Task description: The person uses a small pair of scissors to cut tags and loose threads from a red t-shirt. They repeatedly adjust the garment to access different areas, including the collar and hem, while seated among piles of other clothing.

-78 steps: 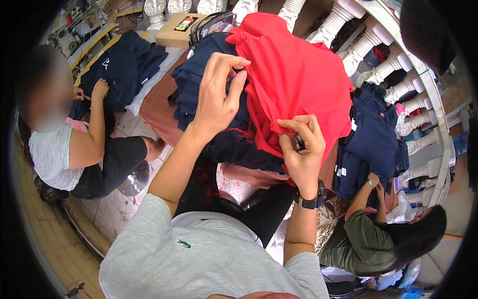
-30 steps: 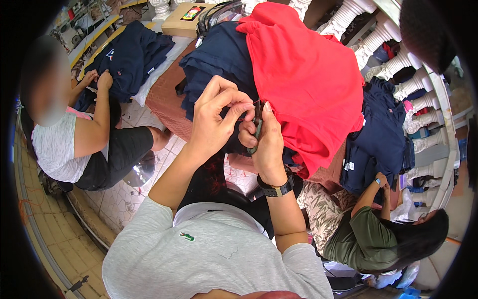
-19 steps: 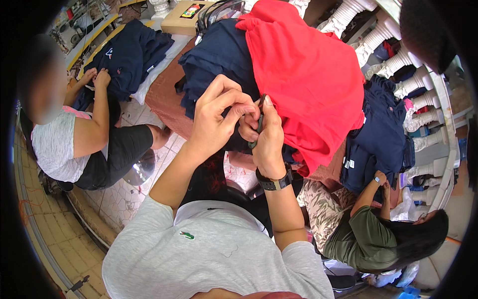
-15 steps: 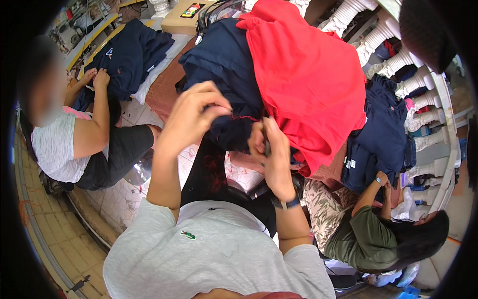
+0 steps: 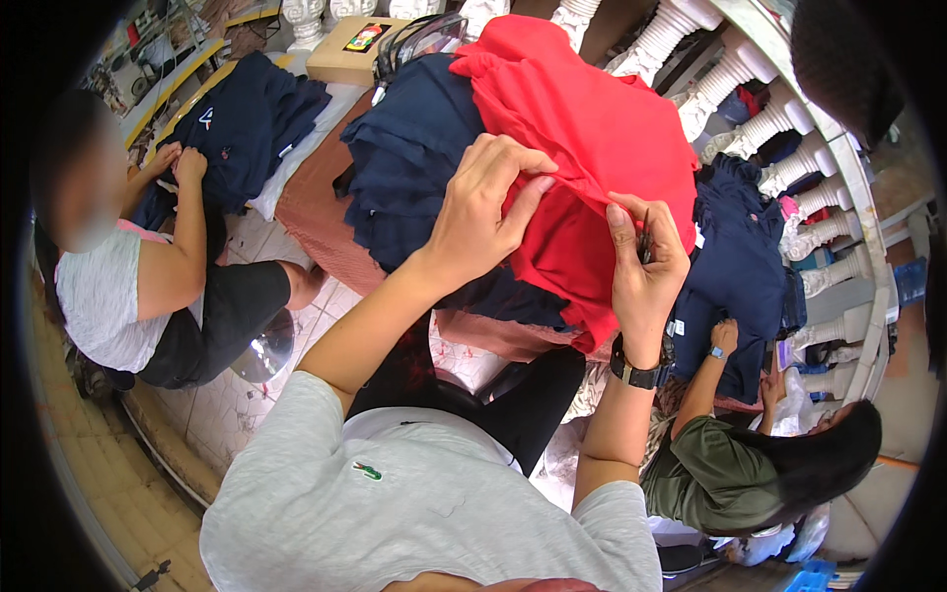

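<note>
A red garment [image 5: 602,113] lies loosely over a pile of navy garments [image 5: 400,148] in front of me. My left hand [image 5: 485,202] pinches a fold of the red cloth between thumb and fingers. A short way to the right, my right hand [image 5: 646,261] is closed on the same raised fold, thumb toward the left hand. Something small and dark shows inside the right palm, too hidden to name. Between my two hands the cloth forms a ridge, and its lower part hangs down past the pile's near edge.
At left, a seated person [image 5: 128,286] handles a navy garment [image 5: 247,118]. Another person [image 5: 730,474] at lower right touches more navy garments [image 5: 730,257]. White balusters [image 5: 666,39] line the far right side. A cardboard box [image 5: 345,54] stands behind the pile.
Both hands have moved right and onto the red cloth, where they now grip a fold. Half a second ago they were at the pile's near edge, with red thread between them.
</note>
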